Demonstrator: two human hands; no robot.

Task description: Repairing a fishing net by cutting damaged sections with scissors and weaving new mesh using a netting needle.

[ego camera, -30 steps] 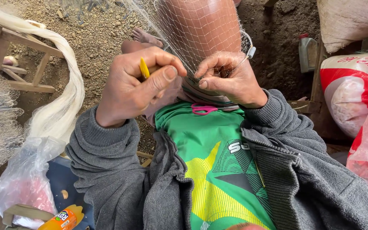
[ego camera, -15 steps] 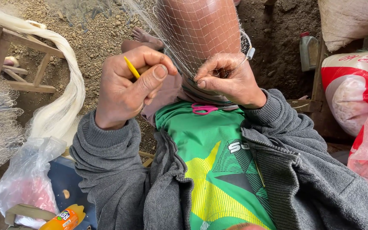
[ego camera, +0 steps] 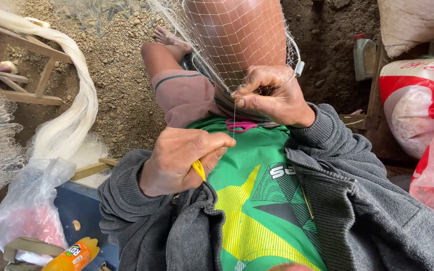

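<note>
— What were the hands doing?
— The right hand (ego camera: 272, 95) pinched the fine, knotted mesh of the fishing net (ego camera: 237, 40), which lay stretched over the bare knee. The left hand (ego camera: 182, 160) was clenched on a slim yellow netting needle (ego camera: 198, 169), a thin thread (ego camera: 234, 118) running taut up to the net.
— Any containers?
— A crinkled clear plastic bag (ego camera: 31, 200) held something pinkish; an orange bottle (ego camera: 71, 255) lay beside it.

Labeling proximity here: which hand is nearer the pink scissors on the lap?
Right. The right hand pinches the net just above the pink scissors, almost touching. The left hand, holding a yellow needle, sits lower and off to the side.
</note>
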